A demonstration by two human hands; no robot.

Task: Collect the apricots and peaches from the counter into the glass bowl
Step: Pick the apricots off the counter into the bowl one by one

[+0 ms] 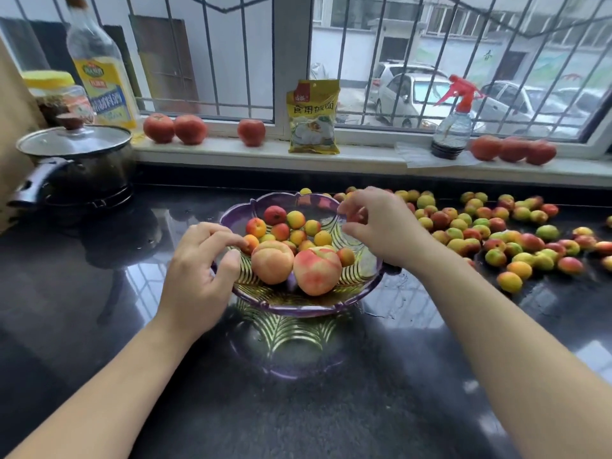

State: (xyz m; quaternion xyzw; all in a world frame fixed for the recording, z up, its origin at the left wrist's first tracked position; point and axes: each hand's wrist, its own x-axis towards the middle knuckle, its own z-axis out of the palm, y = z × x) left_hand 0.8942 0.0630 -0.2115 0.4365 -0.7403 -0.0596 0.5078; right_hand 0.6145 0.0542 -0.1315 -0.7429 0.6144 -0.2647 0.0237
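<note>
At the far left a lidded pot (74,160) is sitting on the counter (298,409), with a jar (58,94) and an oil bottle (99,71) standing behind it. The left hand (195,276) is hanging over the bowl's near-left rim, its fingertips (240,241) pinching a small apricot (250,243) just inside the rim, apparently in the act of dropping it. The bowl (281,301), of tinted glass, is standing mid-counter and already holding two peaches (317,270) at the front and about a dozen apricots behind them. The right hand (381,223) is hovering over the far-right rim with fingers curled round what looks like a reddish fruit (356,214); it is mostly hidden, so the grip is a judgement. The step in hand is therefore the release of fruit into the bowl. To the right, the loose apricots (496,233) are lying scattered across the counter, many touching one another, so the task is judged far from done. The next move is calling for both hands to let go over the bowl, then for the right hand to reach rightward into the scatter. On the sill (231,149) tomatoes (190,129), a yellow packet (313,117) and a spray bottle (452,127) are standing well clear; nothing is blocking the reach, though round fruit may roll when nudged.
</note>
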